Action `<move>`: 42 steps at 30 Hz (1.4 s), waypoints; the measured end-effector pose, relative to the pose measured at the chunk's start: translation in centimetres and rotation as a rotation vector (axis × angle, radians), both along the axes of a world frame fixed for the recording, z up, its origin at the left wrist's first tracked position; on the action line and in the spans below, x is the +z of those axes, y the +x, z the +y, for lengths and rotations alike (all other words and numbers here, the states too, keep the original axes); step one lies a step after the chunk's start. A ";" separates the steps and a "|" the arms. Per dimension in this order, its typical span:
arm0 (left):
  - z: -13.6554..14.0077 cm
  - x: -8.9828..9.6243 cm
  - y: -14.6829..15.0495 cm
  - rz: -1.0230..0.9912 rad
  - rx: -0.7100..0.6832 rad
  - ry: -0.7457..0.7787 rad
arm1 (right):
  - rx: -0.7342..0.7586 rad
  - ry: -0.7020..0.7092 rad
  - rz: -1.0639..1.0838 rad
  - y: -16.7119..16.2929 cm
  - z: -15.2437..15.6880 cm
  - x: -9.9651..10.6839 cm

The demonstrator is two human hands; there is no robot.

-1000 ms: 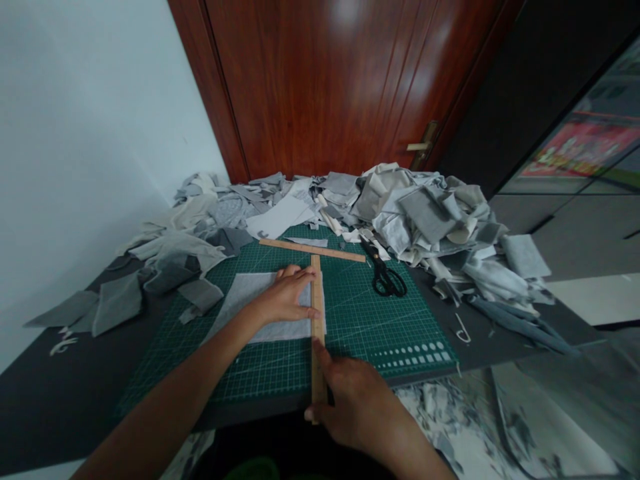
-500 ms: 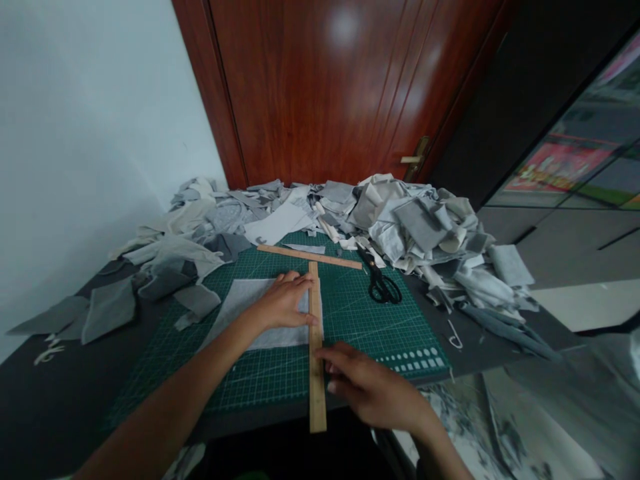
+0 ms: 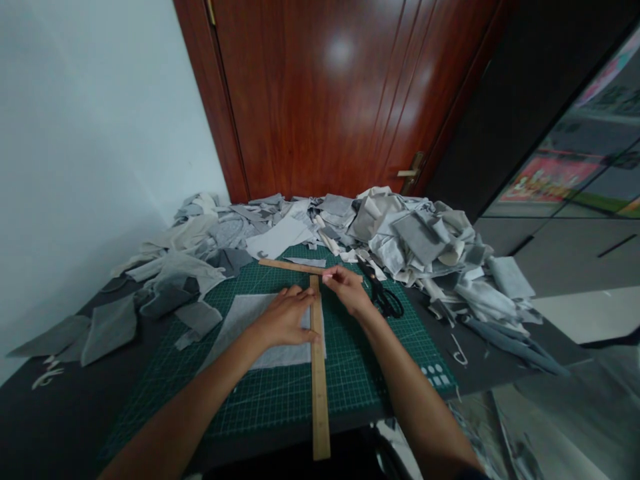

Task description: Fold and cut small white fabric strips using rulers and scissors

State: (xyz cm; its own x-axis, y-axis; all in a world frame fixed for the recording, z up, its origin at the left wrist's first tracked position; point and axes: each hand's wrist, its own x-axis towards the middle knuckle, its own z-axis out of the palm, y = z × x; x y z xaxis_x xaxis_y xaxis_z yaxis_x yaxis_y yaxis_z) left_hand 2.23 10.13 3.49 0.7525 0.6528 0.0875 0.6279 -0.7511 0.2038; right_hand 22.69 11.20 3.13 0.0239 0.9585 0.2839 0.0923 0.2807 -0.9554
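My left hand (image 3: 287, 317) presses on a wooden ruler (image 3: 319, 387), fingers and thumb apart. The ruler runs lengthwise along the right side of a light grey cloth piece (image 3: 240, 313), its near end past the table edge. Both lie on a green cutting mat (image 3: 350, 373). Beside the ruler's far end, my right hand (image 3: 345, 287) is closed in a pinch. Something small and pale shows at its fingertips, too small to name. A second wooden strip (image 3: 283, 265) lies crosswise just beyond, partly behind the right hand. Black-handled scissors (image 3: 390, 303) rest right of that hand.
Heaps of grey and cream fabric scraps (image 3: 425, 233) cover the table's back and right. More scraps (image 3: 175, 273) lie on the left, by the white wall. A pale sheet (image 3: 280, 237) lies behind the mat. The wooden door (image 3: 310, 100) stands behind the table.
My right hand has moved away from me, from the ruler's near half to its far end. The left hand stays on the ruler. The view has tilted slightly up.
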 end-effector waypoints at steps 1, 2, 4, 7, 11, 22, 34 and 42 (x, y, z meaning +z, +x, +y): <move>0.0 0.0 0.0 -0.001 -0.005 0.000 | 0.008 -0.004 0.001 0.4 0.8 -0.9; 0.1 -0.1 0.0 -0.001 -0.011 -0.001 | 0.018 -0.007 0.004 0.7 1.3 -1.6; 0.1 -0.1 0.1 0.001 -0.017 -0.003 | 0.036 -0.015 0.013 1.5 1.6 -2.8; 0.1 0.1 0.2 0.022 -0.008 -0.013 | 0.057 -0.015 -0.013 2.3 1.4 -3.5; 0.0 0.7 0.4 0.050 -0.010 -0.020 | 0.046 0.055 -0.264 2.5 1.3 -3.7; -0.2 1.0 0.6 0.048 -0.035 -0.011 | 0.000 0.115 -0.515 1.5 0.7 -3.5; -0.3 1.0 0.6 0.048 -0.036 -0.021 | 0.090 0.263 -0.598 2.0 0.3 -2.8; -0.1 0.8 0.5 0.033 -0.035 -0.045 | 0.165 0.241 -0.617 2.2 -0.3 -2.1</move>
